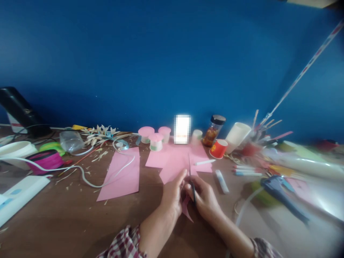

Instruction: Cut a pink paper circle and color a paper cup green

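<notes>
My left hand [171, 197] is closed on a piece of pink paper [187, 210], whose narrow curled end hangs below the fingers. Close beside it, my right hand [207, 197] grips a pair of scissors [193, 192] with dark handles, the blades pointing away from me. How far apart the blades are is hard to make out. Beyond the hands lie overlapping pink sheets [172, 156] with a white pen [205, 162] on them. A white glue stick [221, 182] rests on the table right of my right hand.
Several small cups [156, 143] with pink tops stand at the back. A red paper cup [218, 148], a dark-lidded jar [214, 130] and a blue glue gun [285, 197] are on the right. On the left, a white cable [86, 182] crosses another pink sheet [122, 179] near a power strip [24, 195].
</notes>
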Demonstrator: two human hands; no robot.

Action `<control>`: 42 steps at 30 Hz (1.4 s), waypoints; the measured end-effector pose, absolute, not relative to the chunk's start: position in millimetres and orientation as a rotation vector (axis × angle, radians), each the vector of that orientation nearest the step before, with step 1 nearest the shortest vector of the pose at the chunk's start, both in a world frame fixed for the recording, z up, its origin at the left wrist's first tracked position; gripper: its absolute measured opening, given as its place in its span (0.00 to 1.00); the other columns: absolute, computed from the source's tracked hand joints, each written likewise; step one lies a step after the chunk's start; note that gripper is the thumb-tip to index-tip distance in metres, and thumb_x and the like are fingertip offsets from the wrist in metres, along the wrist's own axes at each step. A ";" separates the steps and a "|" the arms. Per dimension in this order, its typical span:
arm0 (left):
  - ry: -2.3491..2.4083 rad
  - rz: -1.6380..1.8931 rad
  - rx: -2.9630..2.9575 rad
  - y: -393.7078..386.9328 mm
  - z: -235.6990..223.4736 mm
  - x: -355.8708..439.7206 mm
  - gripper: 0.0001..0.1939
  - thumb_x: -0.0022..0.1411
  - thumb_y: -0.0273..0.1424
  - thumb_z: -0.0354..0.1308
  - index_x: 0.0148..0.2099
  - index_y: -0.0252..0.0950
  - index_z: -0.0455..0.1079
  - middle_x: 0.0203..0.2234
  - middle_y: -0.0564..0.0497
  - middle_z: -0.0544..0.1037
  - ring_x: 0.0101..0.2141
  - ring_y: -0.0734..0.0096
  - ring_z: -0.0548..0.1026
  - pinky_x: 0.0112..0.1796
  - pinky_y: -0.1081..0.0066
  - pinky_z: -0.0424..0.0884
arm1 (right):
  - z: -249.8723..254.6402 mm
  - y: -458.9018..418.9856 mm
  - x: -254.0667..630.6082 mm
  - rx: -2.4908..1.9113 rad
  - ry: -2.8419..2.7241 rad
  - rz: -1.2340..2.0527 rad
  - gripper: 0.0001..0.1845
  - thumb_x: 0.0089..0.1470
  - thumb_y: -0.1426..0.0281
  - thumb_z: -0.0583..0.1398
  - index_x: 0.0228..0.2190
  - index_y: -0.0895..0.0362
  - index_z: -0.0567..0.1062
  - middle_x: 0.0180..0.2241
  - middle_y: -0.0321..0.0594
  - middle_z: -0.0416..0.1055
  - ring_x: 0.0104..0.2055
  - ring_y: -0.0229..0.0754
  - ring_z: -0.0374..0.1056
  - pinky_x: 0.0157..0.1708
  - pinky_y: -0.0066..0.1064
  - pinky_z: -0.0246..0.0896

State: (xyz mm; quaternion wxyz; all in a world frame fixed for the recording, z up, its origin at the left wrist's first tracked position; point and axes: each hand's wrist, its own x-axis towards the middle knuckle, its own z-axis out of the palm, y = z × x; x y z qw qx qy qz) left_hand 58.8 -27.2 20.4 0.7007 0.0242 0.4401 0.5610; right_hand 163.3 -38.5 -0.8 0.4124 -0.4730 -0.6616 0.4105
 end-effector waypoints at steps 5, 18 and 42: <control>0.967 1.251 0.051 -26.4 19.9 58.7 0.08 0.50 0.31 0.66 0.30 0.31 0.71 0.19 0.53 0.71 0.17 0.77 0.69 0.20 0.76 0.68 | -1.4 -38.8 163.6 -1.187 -1.661 1.043 0.13 0.57 0.63 0.58 0.40 0.58 0.73 0.27 0.36 0.71 0.31 0.40 0.68 0.30 0.27 0.62; 1.019 1.264 0.071 -26.4 18.1 58.4 0.11 0.48 0.33 0.67 0.29 0.31 0.70 0.15 0.55 0.68 0.15 0.77 0.67 0.19 0.75 0.67 | -2.8 -38.6 164.3 -1.195 -1.690 1.045 0.13 0.57 0.64 0.58 0.41 0.58 0.72 0.27 0.35 0.69 0.31 0.40 0.66 0.30 0.27 0.61; 0.993 1.274 0.084 -25.4 15.4 57.7 0.12 0.45 0.33 0.68 0.28 0.32 0.70 0.14 0.55 0.68 0.14 0.77 0.67 0.17 0.76 0.64 | -2.8 -38.2 168.3 -1.183 -1.703 1.024 0.13 0.57 0.64 0.58 0.41 0.59 0.72 0.25 0.34 0.68 0.30 0.39 0.66 0.30 0.26 0.61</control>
